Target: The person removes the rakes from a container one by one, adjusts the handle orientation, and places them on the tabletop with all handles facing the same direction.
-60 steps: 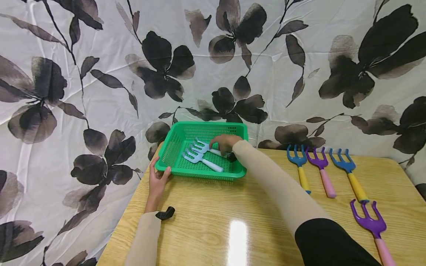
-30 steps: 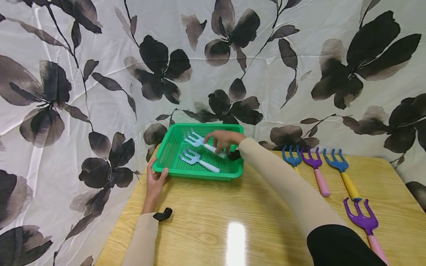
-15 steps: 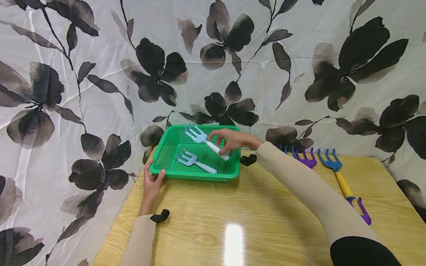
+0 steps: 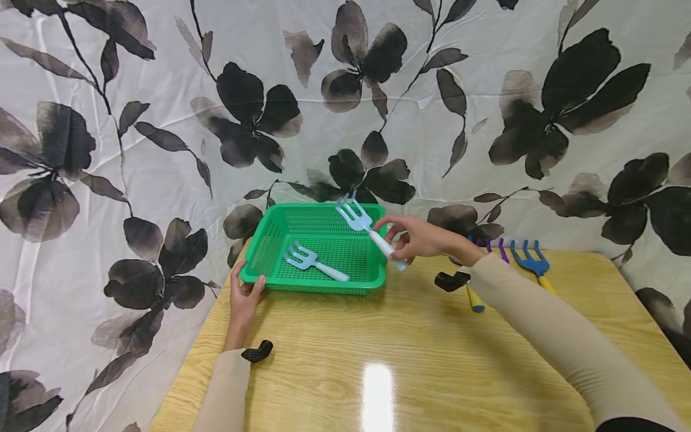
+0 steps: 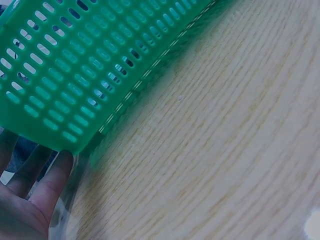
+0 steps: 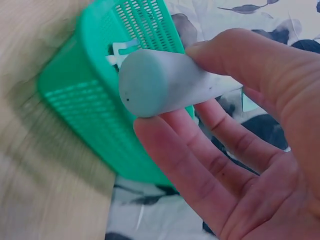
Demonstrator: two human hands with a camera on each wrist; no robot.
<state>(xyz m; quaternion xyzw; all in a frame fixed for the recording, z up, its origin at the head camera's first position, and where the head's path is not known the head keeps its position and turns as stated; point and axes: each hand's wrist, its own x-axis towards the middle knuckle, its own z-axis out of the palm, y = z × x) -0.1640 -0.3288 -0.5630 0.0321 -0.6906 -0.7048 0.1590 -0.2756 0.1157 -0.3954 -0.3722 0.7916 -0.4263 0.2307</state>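
Observation:
My right hand (image 4: 418, 236) pinches the white handle of a pale blue hand fork (image 4: 379, 241) between thumb and fingers. The fork is raised over the right end of a green plastic basket (image 4: 310, 284), its tines tilted up and to the left. In the right wrist view the round butt of the handle (image 6: 143, 84) faces the camera. My left hand (image 4: 244, 305) holds the basket's near left corner, thumb at the front and fingers along the side. A second pale blue hand fork (image 4: 329, 270) lies inside on the basket floor.
On the right of the wooden table (image 4: 318, 354) lie several hand forks, partly hidden by my right arm: a blue one (image 4: 531, 261) with a yellow handle, another yellow handle (image 4: 475, 299), and purple tines (image 4: 503, 249). A floral cloth (image 4: 302, 150) hangs behind the table.
My right hand has lifted one pale blue hand fork from the basket floor and moved it up and right, over the basket's right rim. My left hand stays at the corner.

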